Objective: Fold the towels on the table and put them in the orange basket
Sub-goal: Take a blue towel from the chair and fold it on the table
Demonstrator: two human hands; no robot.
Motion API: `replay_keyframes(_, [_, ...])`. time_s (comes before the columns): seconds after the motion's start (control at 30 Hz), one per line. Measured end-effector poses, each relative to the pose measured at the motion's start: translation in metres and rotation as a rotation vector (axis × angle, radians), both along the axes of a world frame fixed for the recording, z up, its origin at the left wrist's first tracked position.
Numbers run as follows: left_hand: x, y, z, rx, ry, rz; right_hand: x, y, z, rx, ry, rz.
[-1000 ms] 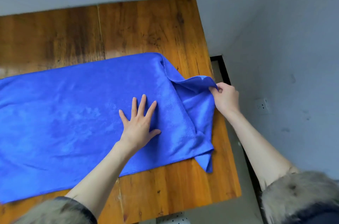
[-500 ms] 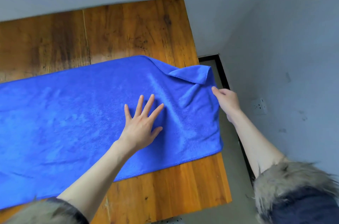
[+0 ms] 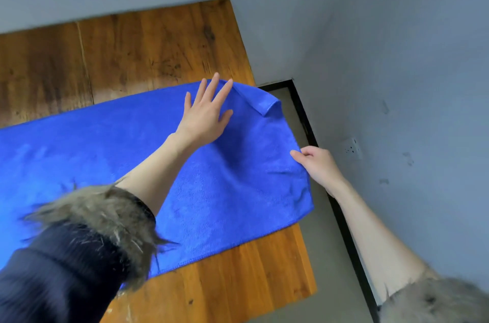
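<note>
Towel [image 3: 217,190], blue, lies spread on the wooden table [image 3: 148,47]. Left hand [image 3: 205,117] rests flat, fingers straight, near the towel's far folded-over corner. Right hand [image 3: 316,164] pinches the towel's right edge, beside the wall socket [image 3: 353,148].

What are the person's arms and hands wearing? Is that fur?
Both hands are bare: no gloves, rings or watch show on the left hand or the right hand. The forearms are bare too, with the sleeves pushed up. The left sleeve is dark ribbed knit ending in a shaggy grey-brown fur cuff. The right sleeve's fur cuff looks the same.
</note>
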State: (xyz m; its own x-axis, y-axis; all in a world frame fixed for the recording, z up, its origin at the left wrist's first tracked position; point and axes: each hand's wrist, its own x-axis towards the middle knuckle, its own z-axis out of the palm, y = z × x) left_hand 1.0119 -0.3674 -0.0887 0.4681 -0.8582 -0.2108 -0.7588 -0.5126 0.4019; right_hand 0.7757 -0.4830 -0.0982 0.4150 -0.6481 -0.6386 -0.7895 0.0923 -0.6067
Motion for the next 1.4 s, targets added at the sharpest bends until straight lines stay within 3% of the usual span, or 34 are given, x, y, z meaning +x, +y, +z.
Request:
replay_keyframes(0.2, [-0.025,0.021,-0.009,0.005,0.093,-0.011,-0.001,0.007,0.016,-0.069,0.020,-0.079])
replay_keyframes(0.3, [-0.035,0.048,-0.006,-0.101,0.213,0.047,0.018,0.021,0.036,-0.096,0.014,-0.046])
replay_keyframes(0.47, [-0.052,0.095,0.026,-0.233,0.705,0.591,0.070,0.076,0.072,-0.004,-0.069,0.066])
replay_keyframes(0.57, [-0.058,0.114,0.038,-0.206,1.025,0.822,0.094,0.102,0.073,0.075,-0.078,0.150])
replay_keyframes(0.67, [-0.067,0.128,0.033,-0.071,1.154,0.872,0.108,0.103,0.063,-0.134,-0.002,0.220])
replay_keyframes(0.73, [-0.075,0.133,0.025,-0.040,1.145,0.858,0.119,0.090,0.059,-0.441,-0.011,0.284])
replay_keyframes(0.8, [-0.079,0.136,0.018,-0.017,1.025,0.842,0.135,0.074,0.055,-0.736,-0.080,0.402])
replay_keyframes(0.87, [-0.082,0.136,0.016,0.030,0.916,0.817,0.154,0.061,0.047,-1.045,-0.079,0.637])
replay_keyframes(0.93, [-0.086,0.137,0.016,0.075,0.844,0.775,0.171,0.052,0.041,-1.205,0.029,0.877])
replay_keyframes(1.03, [-0.090,0.140,0.014,0.105,0.811,0.746,0.189,0.046,0.040,-1.132,0.297,1.116])
replay_keyframes(1.13, [-0.090,0.145,0.012,0.109,0.820,0.717,0.194,0.044,0.043,-1.041,0.500,1.149])
replay_keyframes(1.4, [-0.078,0.160,0.017,0.034,0.910,0.684,0.183,0.036,0.056,-0.895,0.629,1.222])
